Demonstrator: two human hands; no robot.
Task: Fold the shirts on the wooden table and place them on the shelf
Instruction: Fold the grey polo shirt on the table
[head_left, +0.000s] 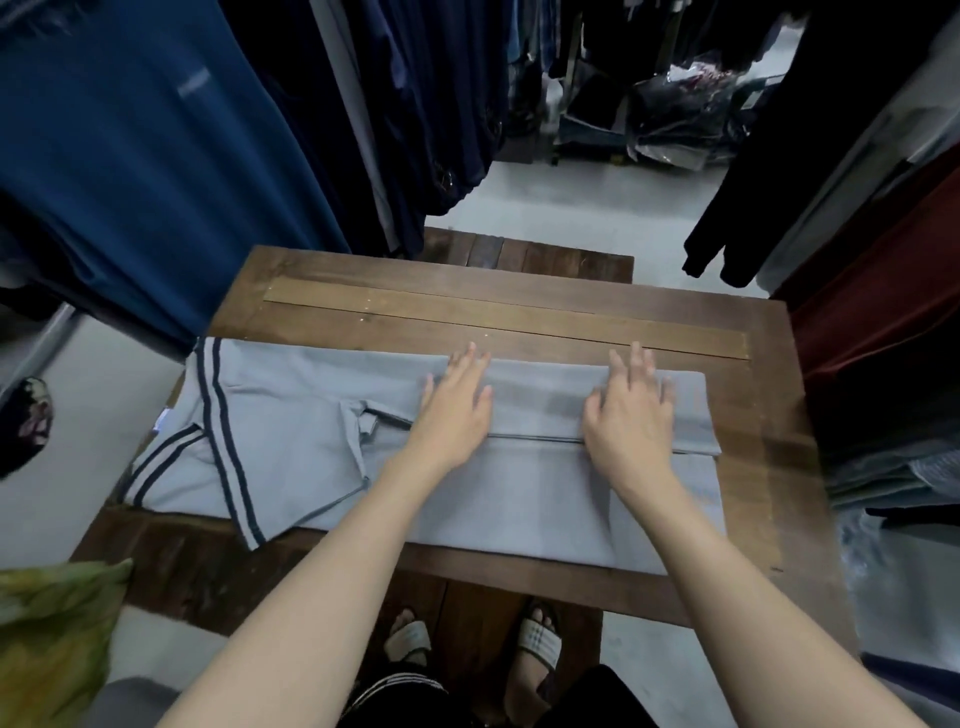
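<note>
Both your hands, left hand (453, 410) and right hand (629, 423), lie flat on the grey shirt (311, 441). Fingers (470, 358) are straight and spread over its folded far flap on the table (467, 306).

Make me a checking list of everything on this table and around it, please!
Surface: dark brown wooden table, planks showing beyond the shirt.
Job's things: one light grey polo shirt with navy-striped collar and cuffs, lying flat, far side folded over.
Clutter: green-yellow cloth by the table's near left corner.
Grippers: left hand and right hand flat, fingers straight, pressing the folded flap.
Cables: nothing seen.
Surroundings: hanging blue and dark garments left, dark red garment right, plastic-wrapped bundles on the floor beyond.
</note>
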